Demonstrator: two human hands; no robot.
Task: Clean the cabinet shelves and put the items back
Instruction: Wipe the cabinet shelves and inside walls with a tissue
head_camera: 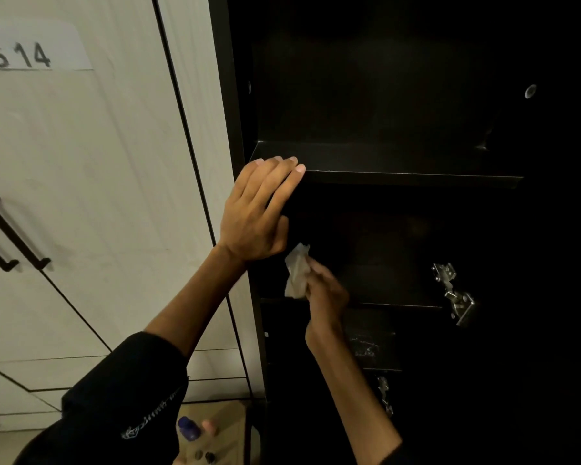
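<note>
Dim, warm light; cabinet interior [383, 95] nearly black, perhaps underexposed; edges bend.

L hand [259, 209] on upper shelf [399, 177] edge; R hand [326, 293] w/ tissue [297, 273] below, over lower shelf [399, 305]

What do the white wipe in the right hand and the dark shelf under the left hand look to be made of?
The crumpled white wipe looks like thin paper tissue or a soft cloth: limp, creased, matt. The dark cabinet shelf looks like laminated board with a smooth, faintly glossy finish: its straight front edge catches a thin line of light. Neither is certain.
</note>
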